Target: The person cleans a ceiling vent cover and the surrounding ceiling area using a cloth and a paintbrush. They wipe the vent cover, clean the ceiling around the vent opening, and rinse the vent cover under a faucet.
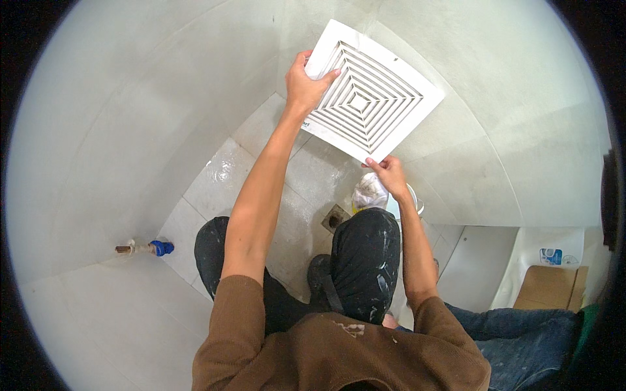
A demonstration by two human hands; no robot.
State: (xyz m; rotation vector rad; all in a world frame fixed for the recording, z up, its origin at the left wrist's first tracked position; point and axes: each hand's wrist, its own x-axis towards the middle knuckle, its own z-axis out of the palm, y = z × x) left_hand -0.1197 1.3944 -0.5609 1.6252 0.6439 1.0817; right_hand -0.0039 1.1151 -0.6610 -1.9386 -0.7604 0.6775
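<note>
A square white plastic ventilation grille (pixel 359 101) with concentric slats is held up at arm's length, tilted in view like a diamond. My left hand (pixel 311 84) grips its left edge, with the thumb over the slats and the fingers behind. My right hand (pixel 386 172) pinches the lower corner between thumb and fingers. Small marks show on the frame, and printing lies by its lower left edge. Below the right hand, a crumpled soiled white cloth (pixel 370 190) rests by a white bucket (pixel 417 198), which the right forearm partly hides.
A square floor drain (pixel 336 219) sits in the wet tiled floor (pixel 288 215). A pipe fitting with a blue end (pixel 161 248) projects at the left. At the right are a white fixture (pixel 481 264), brown cardboard (pixel 547 287) and another person's jeans-clad leg (pixel 523 337). Tiled walls enclose the space.
</note>
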